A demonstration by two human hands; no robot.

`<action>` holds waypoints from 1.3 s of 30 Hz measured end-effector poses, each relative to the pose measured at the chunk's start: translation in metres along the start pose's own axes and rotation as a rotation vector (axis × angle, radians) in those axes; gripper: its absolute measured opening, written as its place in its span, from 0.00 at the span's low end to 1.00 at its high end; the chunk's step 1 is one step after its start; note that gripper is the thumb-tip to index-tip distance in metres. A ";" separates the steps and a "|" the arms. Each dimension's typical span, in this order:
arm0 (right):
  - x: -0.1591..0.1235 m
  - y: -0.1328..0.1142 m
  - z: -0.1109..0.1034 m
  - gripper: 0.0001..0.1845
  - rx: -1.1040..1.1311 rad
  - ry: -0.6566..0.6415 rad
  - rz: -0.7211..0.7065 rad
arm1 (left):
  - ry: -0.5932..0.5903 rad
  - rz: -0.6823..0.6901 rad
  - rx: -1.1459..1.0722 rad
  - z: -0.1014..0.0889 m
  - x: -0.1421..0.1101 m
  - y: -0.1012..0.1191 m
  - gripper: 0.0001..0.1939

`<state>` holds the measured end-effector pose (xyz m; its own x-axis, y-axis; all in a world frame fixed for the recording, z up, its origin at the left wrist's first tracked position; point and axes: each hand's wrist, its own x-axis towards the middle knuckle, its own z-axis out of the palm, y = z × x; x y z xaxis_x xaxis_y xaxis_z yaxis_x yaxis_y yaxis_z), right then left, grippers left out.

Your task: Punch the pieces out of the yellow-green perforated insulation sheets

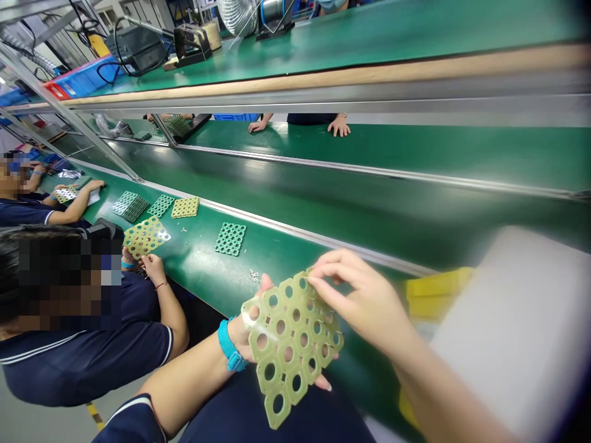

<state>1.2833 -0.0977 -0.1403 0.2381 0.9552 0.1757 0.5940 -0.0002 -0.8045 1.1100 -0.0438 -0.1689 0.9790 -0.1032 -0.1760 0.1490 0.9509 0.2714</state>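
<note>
A thin pale yellow-green panel (276,349) with rows of round holes, like a circuit-board panel, is tilted in front of me above my lap. My left hand (241,335) supports it from beneath; the thumb shows at the top edge, fingertips emerge at the lower right, and the palm is mostly covered. A blue strap (229,346) circles that wrist. At the panel's upper right corner, my right hand (364,298) has thumb and index finger pinched together. Whether a small part sits between those fingertips, I cannot make out.
On the green bench lie a green perforated panel (230,239), small loose bits (253,275) and stacked panels (130,205). A co-worker (92,344) sits close at left. A yellow bin (434,292) and blurred white object (517,332) stand right. A shelf edge (323,83) crosses above.
</note>
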 end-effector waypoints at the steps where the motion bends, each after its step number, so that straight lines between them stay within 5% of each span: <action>1: 0.000 -0.001 0.000 0.06 -0.004 0.005 0.000 | 0.007 0.002 0.005 -0.001 0.000 0.000 0.53; 22: 0.001 -0.004 0.005 0.07 -0.060 -0.002 -0.007 | 0.175 0.064 0.118 0.012 -0.004 -0.002 0.46; 33: 0.011 0.003 0.030 0.07 0.066 -0.105 0.064 | 0.265 0.111 0.043 -0.002 -0.013 -0.003 0.41; 36: 0.029 0.014 0.044 0.04 0.180 -0.174 0.044 | 0.297 0.146 -0.030 -0.015 -0.028 0.003 0.44; 39: 0.051 0.053 0.067 0.11 0.199 -0.143 0.038 | 0.379 0.264 -0.089 -0.030 -0.057 0.011 0.46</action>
<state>1.2758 -0.0290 -0.2123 0.1378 0.9878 0.0723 0.4199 0.0078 -0.9075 1.0521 -0.0187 -0.1839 0.8593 0.2436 -0.4497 -0.1270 0.9534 0.2738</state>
